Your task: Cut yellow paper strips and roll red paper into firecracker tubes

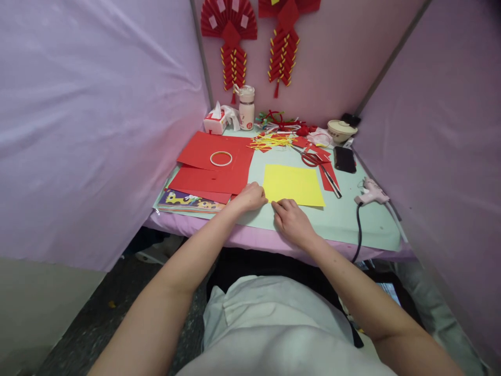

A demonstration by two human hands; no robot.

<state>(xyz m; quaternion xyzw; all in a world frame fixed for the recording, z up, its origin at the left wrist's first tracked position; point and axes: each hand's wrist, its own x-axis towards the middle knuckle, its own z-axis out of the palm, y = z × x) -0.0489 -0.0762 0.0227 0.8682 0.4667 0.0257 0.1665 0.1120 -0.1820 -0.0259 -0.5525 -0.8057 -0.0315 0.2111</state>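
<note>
A yellow paper sheet [293, 185] lies flat on the pale green table mat. At its near left corner is my left hand [253, 197], with the fingers curled together against the edge. My right hand [290, 219] rests at the sheet's near edge, its fingers bent and pressed together at the same corner. The fingertips of both hands are close to each other, and what lies between them is too small to make out. Red paper sheets [188, 180] lie to the left, with a white ring [221, 159] on top.
Scissors [310, 159], a dark-tipped tool [331, 181], yellow strips [273, 141] and a black phone [345, 160] lie behind and right. A glue gun [371, 192] with its cable is at the right edge. A bottle [246, 108], tissue box [215, 122] and lidded bowl [340, 130] stand at the back.
</note>
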